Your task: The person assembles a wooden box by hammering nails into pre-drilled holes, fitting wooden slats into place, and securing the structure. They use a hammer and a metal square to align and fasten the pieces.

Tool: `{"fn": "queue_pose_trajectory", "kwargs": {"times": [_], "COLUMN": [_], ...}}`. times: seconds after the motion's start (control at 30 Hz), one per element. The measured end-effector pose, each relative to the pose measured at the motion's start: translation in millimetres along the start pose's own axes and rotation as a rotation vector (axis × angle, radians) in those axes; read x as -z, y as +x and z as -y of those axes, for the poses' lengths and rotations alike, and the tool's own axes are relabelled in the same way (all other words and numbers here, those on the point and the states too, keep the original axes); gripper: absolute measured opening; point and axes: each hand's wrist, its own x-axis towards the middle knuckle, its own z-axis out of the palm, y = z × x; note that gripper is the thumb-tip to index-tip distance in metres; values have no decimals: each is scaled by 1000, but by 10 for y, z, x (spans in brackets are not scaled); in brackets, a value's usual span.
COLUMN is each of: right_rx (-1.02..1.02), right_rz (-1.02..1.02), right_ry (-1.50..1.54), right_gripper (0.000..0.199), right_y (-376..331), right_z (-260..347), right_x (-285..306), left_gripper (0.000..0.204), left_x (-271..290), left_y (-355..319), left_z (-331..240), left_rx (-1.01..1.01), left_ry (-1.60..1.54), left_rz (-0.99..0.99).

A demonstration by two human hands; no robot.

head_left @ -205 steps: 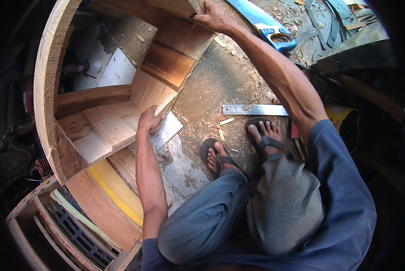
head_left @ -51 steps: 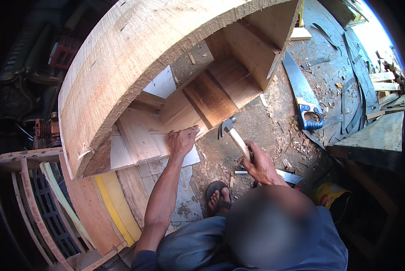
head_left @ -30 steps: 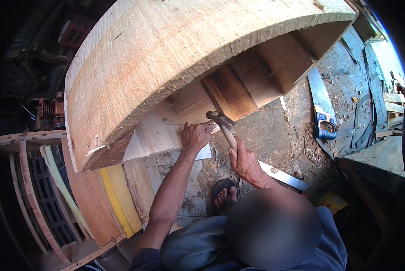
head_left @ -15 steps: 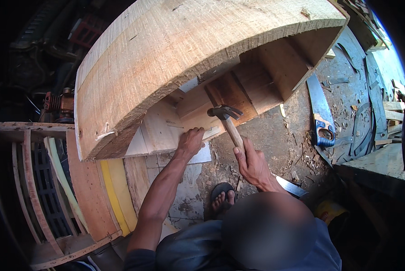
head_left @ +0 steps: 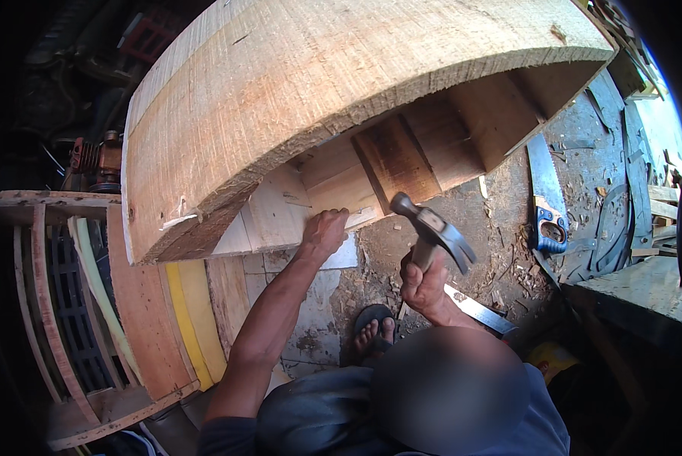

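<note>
Under the big curved wooden frame (head_left: 318,99), the right hand (head_left: 426,285) grips a hammer (head_left: 432,232), its head raised. Apart from it, the left hand (head_left: 324,234) presses on a pale board (head_left: 280,216). A blue-handled saw (head_left: 547,205) lies right, on the dusty ground (head_left: 500,220).

Left hand (head_left: 324,234): fingertips tucked against the pale board (head_left: 280,216), whatever they pinch too small to tell. Right hand (head_left: 424,285) covers most of the hammer (head_left: 432,228) handle. Curved wooden frame (head_left: 318,99) cut off at top edge. Steel ruler (head_left: 481,310) partly behind the wrist. Saw (head_left: 546,197) blade tip hidden behind frame.
</note>
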Motion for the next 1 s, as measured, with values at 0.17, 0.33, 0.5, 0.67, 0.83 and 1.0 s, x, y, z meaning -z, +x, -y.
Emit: {"fn": "queue_pose_trajectory", "kwargs": {"times": [0.17, 0.33, 0.5, 0.67, 0.83, 1.0], "right_rx": [-106, 179, -95, -172, -110, -170], "right_rz": [147, -278, 191, 97, 123, 203], "right_ry": [-102, 70, -133, -192, -128, -431], "right_gripper": [29, 30, 27, 29, 26, 28], "right_y": [130, -94, 148, 43, 165, 26], "right_z": [-69, -260, 182, -211, 449, -259], "right_x": [-13, -130, 163, -105, 204, -159], "left_gripper": [37, 39, 42, 42, 40, 43], "left_x": [127, -15, -26, -1, -44, -12], "left_y": [0, 16, -89, -78, -126, -2], "left_z": [-17, -26, 75, -71, 73, -39], "left_rx": [60, 10, 65, 38, 88, 32], "left_ry": [9, 19, 32, 29, 43, 72], "left_rz": [-2, 17, -16, 25, 15, -6]}}
